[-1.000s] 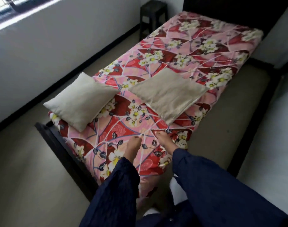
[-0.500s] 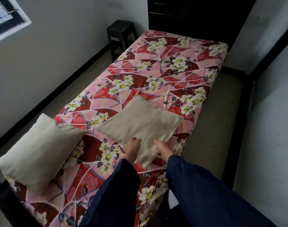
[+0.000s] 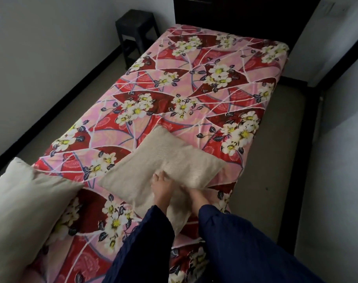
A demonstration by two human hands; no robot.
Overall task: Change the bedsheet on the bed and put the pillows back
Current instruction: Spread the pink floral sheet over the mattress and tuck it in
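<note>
The second pillow (image 3: 25, 211), at 8 o'clock, is cut off by the left edge. The bedsheet (image 3: 194, 99) leaves frame at 6 o'clock. The right hand (image 3: 195, 198) has its fingertips hidden beneath the centre pillow (image 3: 170, 160). The left hand (image 3: 161, 187) is blurred.

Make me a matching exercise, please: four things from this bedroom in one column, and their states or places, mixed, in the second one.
Things
1. right pillow
2. left pillow
3. stool
4. bedsheet

States
A. red and pink, spread flat
B. black, standing far back on the left
C. held by the left hand and right hand
D. lying untouched

Pairs: 1-C, 2-D, 3-B, 4-A
</note>
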